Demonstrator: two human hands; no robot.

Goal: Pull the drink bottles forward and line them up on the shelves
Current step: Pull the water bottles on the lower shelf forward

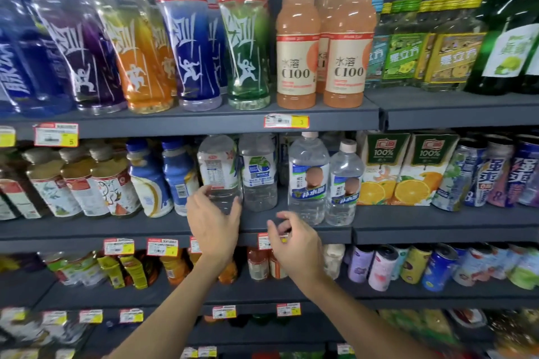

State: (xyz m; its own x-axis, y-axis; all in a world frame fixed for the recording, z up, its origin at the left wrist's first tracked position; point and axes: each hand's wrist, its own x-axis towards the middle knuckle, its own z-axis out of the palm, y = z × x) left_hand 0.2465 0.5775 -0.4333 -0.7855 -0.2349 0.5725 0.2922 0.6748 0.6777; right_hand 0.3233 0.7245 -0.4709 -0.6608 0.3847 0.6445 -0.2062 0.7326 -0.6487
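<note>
On the middle shelf (pixel 175 227) stand two clear drink bottles side by side. My left hand (pixel 214 221) wraps its thumb and fingers round the base of the left clear bottle (pixel 217 166), whose label faces backward. The second clear bottle (pixel 259 172) stands just right of it, set a little further back. My right hand (pixel 291 242) hovers in front of the shelf edge with loosely curled fingers, holding nothing. Two clear bottles with blue labels (pixel 309 178) stand to the right, near the shelf front.
Blue-and-white bottles (pixel 151 181) and brown tea bottles (pixel 78 183) stand left of my hands; orange juice cartons (pixel 408 169) and cans sit to the right. Sports drinks and C100 bottles (pixel 297 46) fill the top shelf. Price tags (pixel 285 121) line the shelf edges.
</note>
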